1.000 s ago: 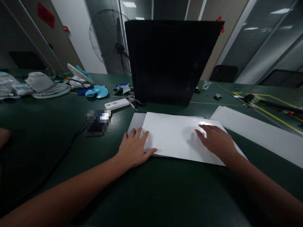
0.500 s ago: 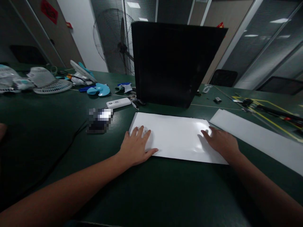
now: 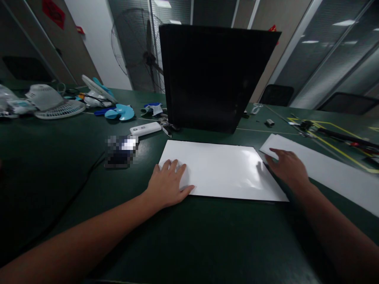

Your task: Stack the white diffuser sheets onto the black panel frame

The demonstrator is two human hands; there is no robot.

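A glossy white sheet (image 3: 219, 169) lies flat before me, with a dark edge showing beneath it along the front and right. My left hand (image 3: 167, 181) rests on its left end, fingers spread. My right hand (image 3: 287, 165) is off the sheet's right edge, near the close end of a long white strip (image 3: 322, 171). Its fingers are apart and hold nothing I can see; whether they touch the strip I cannot tell. Behind the sheet stands a large black panel (image 3: 216, 79), leaning slightly.
On the dark green table (image 3: 189, 240) at left are a white handheld device (image 3: 145, 129), a blurred-out device (image 3: 121, 152) with a cable, a light blue fan blade (image 3: 120, 113) and white fan parts (image 3: 60, 108). Yellow-edged items (image 3: 334, 138) and a small grey block (image 3: 269, 122) lie at right.
My right hand has lifted off the sheet's right end and moved right, toward the white strip. My left hand stays on the sheet. The whole view has shifted slightly.
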